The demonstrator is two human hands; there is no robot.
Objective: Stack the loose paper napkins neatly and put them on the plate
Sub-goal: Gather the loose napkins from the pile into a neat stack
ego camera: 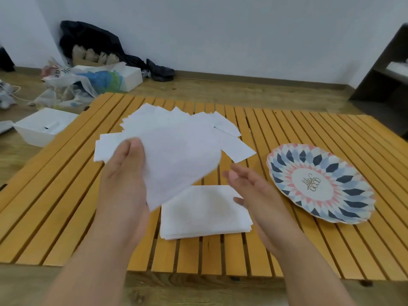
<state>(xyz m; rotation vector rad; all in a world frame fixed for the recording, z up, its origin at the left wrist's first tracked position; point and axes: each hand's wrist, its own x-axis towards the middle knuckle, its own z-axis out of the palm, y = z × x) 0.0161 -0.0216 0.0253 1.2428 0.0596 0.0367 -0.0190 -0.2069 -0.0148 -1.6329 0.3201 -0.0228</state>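
The person's left hand (125, 173) is pinching one thin white napkin (178, 155) by its near corner, holding it lifted above the slatted wooden bench (298, 129). The right hand (249, 191) is hovering with fingers spread and holding nothing, just over the squared stack (205, 212) on the bench. Loose napkins (167, 120) are lying fanned beyond, and the scalloped patterned plate (320, 184) is sitting bare to the right. The lifted sheet is soft, limp and faintly embossed; held by one corner, it is likely to droop or fold and land skewed on the stack. The gaps between slats may also be catching napkin edges and disturbing the alignment.
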